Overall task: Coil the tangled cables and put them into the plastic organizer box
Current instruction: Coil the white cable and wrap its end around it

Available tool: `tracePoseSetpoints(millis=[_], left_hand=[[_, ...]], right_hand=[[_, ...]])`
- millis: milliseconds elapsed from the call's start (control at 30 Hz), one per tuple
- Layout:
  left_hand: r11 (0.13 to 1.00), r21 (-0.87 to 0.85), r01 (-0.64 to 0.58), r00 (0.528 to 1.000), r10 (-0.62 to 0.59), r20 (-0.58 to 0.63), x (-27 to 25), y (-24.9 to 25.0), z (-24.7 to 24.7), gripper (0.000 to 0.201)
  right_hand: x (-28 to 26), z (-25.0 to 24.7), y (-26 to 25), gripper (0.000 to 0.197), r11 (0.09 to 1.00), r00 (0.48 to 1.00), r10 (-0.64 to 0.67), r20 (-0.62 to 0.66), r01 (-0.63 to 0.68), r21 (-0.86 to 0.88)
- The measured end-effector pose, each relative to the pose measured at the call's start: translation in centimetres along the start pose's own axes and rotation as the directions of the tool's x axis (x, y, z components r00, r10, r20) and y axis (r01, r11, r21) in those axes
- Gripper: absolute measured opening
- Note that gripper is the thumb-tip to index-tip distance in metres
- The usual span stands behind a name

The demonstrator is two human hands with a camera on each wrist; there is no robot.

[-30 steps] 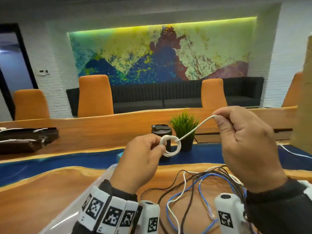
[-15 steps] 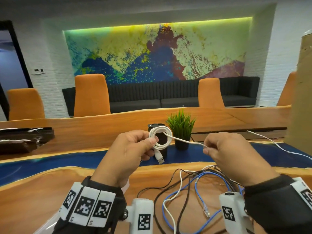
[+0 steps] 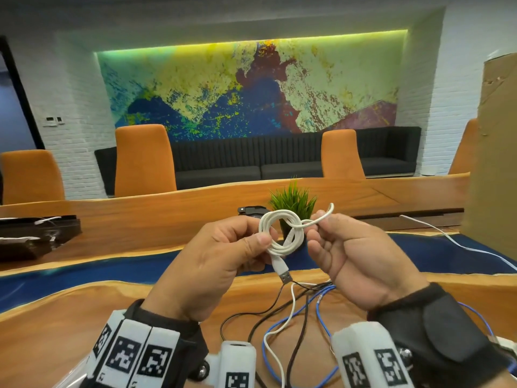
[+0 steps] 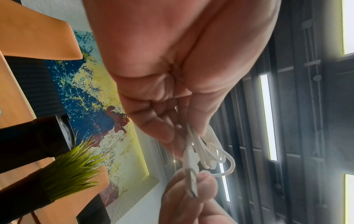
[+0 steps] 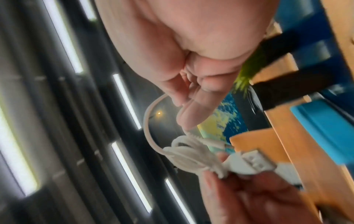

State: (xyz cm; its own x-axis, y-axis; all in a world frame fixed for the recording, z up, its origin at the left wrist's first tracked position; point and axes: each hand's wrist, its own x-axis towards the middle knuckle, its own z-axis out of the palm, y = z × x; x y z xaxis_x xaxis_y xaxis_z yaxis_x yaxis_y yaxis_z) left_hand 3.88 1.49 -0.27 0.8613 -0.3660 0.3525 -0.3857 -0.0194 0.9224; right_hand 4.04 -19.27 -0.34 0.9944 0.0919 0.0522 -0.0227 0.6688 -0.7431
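White cable point(image 3: 282, 233): wound into a small coil, held up in the air between both hands above the worktop point(image 3: 70, 326); its USB plug point(image 3: 282, 271) hangs below the coil.
Left hand point(image 3: 221, 264): thumb and fingers pinch the coil's left side.
Right hand point(image 3: 361, 261): fingertips pinch the loose tail just beside the coil.
Loose cables point(image 3: 296, 326): black, blue and white, tangled on the worktop below the hands.
Writing: none readable; wrist bands carry square black-and-white markers.
Plant point(image 3: 293, 204): behind the coil.

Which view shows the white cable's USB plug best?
Right wrist: the white cable's flat USB plug faces the lens, its opening visible, though blurred. Head view shows it hanging below the coil, sharp but small. Left wrist shows it edge-on.
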Motion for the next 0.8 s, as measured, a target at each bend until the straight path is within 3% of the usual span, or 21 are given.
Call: tracePoseSetpoints(millis=[167, 267, 400, 433, 533, 667, 800], left_hand=[[0.999, -0.033, -0.019, 0.998, 0.02, 0.051, 0.1, -0.2, -0.2, 0.016], [0.999, -0.024, -0.032, 0.997, 0.034, 0.067, 0.2, -0.5, -0.3, 0.021], [0.995, -0.084, -0.059, 0.997, 0.062, 0.044, 0.4, -0.9, -0.4, 0.019], [0.993, -0.093, -0.068, 0.996, 0.072, 0.044, 0.4, -1.0, -0.3, 0.018], [0.986, -0.13, -0.105, 0.993, 0.112, 0.046, 0.5, -1.2, -0.2, 0.013], [0.969, -0.212, -0.126, 0.988, 0.142, 0.061, 0.5, -1.2, 0.4, 0.019], [0.964, -0.234, -0.128, 0.988, 0.144, 0.052, 0.6, -1.4, 0.7, 0.019]], right_hand=[[0.4, 0.1, 0.0, 0.014, 0.915, 0.965, 0.218, 0.142, -0.253, 0.313], [0.5, -0.1, 0.3, 0.054, 0.86, 0.935, 0.243, 0.258, -0.33, 0.388], [0.5, 0.2, 0.8, 0.071, 0.775, 0.872, 0.359, 0.331, -0.477, 0.414], [0.4, 0.2, 0.8, 0.066, 0.762, 0.861, 0.386, 0.33, -0.499, 0.412], [-0.1, 0.7, 0.5, 0.032, 0.795, 0.859, 0.437, 0.268, -0.508, 0.332], [0.2, 0.6, 1.4, 0.043, 0.818, 0.878, 0.435, 0.202, -0.479, 0.319], [0.4, 0.7, 2.0, 0.042, 0.919, 0.949, 0.307, 0.068, -0.315, 0.236]])
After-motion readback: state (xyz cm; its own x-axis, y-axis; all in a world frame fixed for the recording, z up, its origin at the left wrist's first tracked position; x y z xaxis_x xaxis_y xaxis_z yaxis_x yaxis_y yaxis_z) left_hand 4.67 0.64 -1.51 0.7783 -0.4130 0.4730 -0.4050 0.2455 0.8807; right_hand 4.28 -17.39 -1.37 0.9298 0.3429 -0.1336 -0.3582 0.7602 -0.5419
